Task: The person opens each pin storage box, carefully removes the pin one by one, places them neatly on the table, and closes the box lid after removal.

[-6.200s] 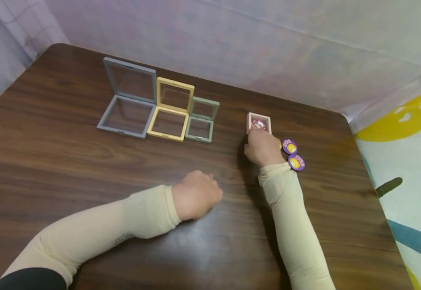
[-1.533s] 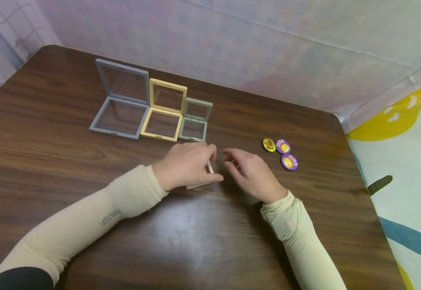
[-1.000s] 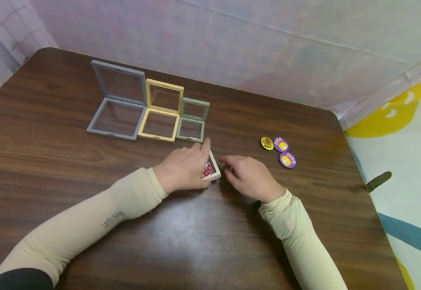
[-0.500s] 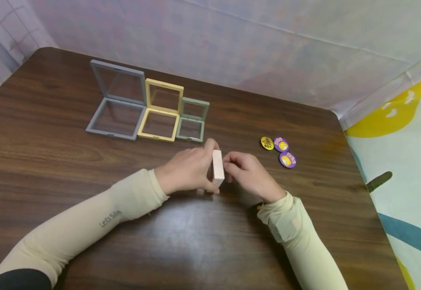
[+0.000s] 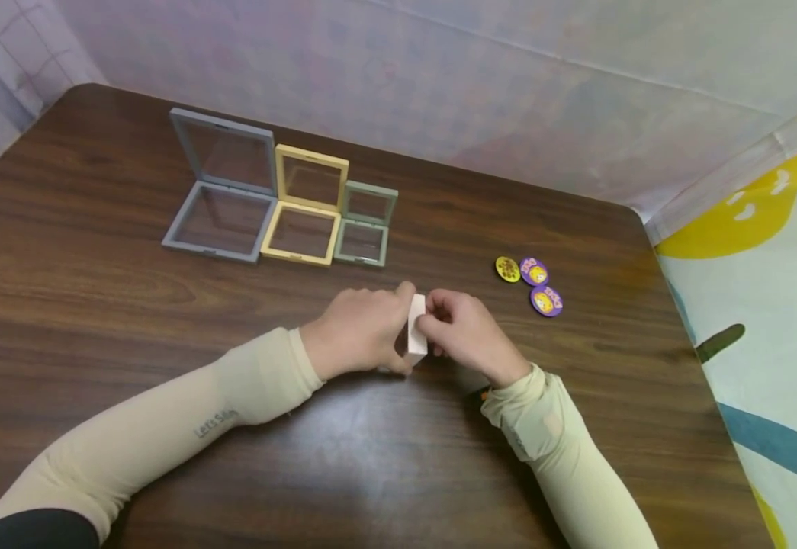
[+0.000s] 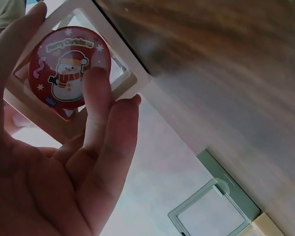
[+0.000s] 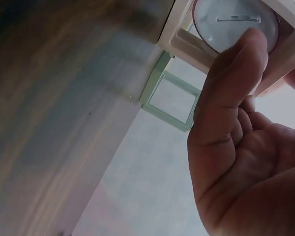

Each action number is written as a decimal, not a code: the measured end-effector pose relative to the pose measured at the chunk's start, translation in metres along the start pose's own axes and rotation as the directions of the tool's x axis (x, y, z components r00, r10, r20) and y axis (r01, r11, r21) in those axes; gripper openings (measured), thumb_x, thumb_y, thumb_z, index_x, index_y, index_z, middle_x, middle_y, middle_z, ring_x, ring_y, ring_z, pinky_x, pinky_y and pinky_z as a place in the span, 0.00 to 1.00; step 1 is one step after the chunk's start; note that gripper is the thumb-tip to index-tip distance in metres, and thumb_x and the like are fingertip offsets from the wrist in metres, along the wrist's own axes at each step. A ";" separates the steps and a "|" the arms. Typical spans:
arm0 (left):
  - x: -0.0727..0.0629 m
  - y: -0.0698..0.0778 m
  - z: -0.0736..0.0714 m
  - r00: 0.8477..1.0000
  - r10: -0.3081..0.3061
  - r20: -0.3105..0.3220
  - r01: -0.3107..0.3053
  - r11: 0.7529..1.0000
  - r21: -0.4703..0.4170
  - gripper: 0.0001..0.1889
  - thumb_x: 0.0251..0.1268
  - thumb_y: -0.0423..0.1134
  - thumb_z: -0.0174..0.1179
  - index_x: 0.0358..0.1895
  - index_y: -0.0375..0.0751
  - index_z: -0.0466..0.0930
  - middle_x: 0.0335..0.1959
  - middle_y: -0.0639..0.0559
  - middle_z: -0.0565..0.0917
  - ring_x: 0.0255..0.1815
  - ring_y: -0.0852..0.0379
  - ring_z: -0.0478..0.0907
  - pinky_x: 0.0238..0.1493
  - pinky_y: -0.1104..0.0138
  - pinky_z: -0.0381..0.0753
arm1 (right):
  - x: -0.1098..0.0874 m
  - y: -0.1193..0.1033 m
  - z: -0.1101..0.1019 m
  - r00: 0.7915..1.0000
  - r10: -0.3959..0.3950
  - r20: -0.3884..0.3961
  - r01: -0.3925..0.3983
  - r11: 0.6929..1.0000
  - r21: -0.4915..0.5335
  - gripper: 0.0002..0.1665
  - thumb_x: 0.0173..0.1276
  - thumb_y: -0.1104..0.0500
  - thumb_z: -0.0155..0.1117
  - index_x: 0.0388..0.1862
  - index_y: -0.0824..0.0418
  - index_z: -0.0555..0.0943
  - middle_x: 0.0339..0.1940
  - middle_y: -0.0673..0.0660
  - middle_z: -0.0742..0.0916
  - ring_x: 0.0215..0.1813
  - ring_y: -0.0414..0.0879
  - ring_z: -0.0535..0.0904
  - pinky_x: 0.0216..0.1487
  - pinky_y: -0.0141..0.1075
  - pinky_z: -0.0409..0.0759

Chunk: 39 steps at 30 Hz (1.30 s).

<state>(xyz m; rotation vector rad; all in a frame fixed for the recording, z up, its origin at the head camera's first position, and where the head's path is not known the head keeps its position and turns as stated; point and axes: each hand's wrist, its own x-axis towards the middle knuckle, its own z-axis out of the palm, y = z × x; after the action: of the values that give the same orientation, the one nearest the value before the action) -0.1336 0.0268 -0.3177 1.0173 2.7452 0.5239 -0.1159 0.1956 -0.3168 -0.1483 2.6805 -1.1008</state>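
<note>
My left hand (image 5: 360, 332) grips a small pale pink display frame (image 5: 417, 309) that stands on edge, narrow side up. In the left wrist view, a red snowman badge (image 6: 64, 86) reading Merry Christmas sits in the frame's window, and a left finger lies across its front. Close against the frame's right side is my right hand (image 5: 470, 332), its fingers curled and the thumb at the frame's edge. The right wrist view shows the badge's back (image 7: 223, 32) with its pin, and a right fingertip on it.
Behind the hands stand three hinged display frames with raised lids: grey (image 5: 209, 252), yellow (image 5: 295, 258) and green (image 5: 360, 261). To the right lie a yellow round badge (image 5: 508, 269) and two purple ones, the nearer purple badge (image 5: 546, 301) in front. A curtain hangs behind the table (image 5: 62, 305).
The pink frame came from the right rear to the front middle and was tipped from leaning back onto its edge. My right hand has moved in from beside it to hold its right side.
</note>
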 end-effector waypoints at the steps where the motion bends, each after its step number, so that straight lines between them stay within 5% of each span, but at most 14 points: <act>1: 0.000 0.001 0.000 1.000 -0.001 -0.009 0.001 1.000 0.008 0.33 0.36 0.55 0.75 0.42 0.43 0.67 0.26 0.52 0.80 0.23 0.56 0.76 0.20 0.62 0.73 | 0.000 0.000 0.000 1.000 0.005 0.008 -0.005 1.000 0.000 0.07 0.57 0.56 0.55 0.29 0.58 0.76 0.18 0.51 0.80 0.19 0.42 0.75 0.20 0.34 0.73; 24: -0.002 0.002 0.001 0.999 0.009 -0.045 -0.007 0.999 0.035 0.33 0.34 0.55 0.75 0.41 0.43 0.67 0.23 0.55 0.78 0.20 0.58 0.74 0.18 0.64 0.71 | -0.003 -0.003 0.000 0.998 0.031 0.063 -0.032 0.999 0.025 0.06 0.58 0.59 0.55 0.30 0.61 0.73 0.18 0.50 0.78 0.16 0.41 0.72 0.19 0.34 0.74; 39: -0.002 0.002 0.001 1.000 0.001 -0.027 0.000 1.000 0.030 0.35 0.33 0.55 0.77 0.41 0.42 0.66 0.23 0.55 0.77 0.20 0.58 0.74 0.18 0.64 0.71 | -0.003 -0.002 -0.009 0.995 0.029 0.096 -0.013 0.987 -0.162 0.10 0.62 0.51 0.54 0.37 0.56 0.74 0.24 0.50 0.84 0.19 0.42 0.77 0.24 0.36 0.77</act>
<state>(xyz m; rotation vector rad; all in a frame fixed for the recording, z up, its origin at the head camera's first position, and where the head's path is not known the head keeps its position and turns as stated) -0.1307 0.0274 -0.3176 1.0245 2.7846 0.5022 -0.1155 0.2008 -0.3083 -0.1963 2.6746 -0.8467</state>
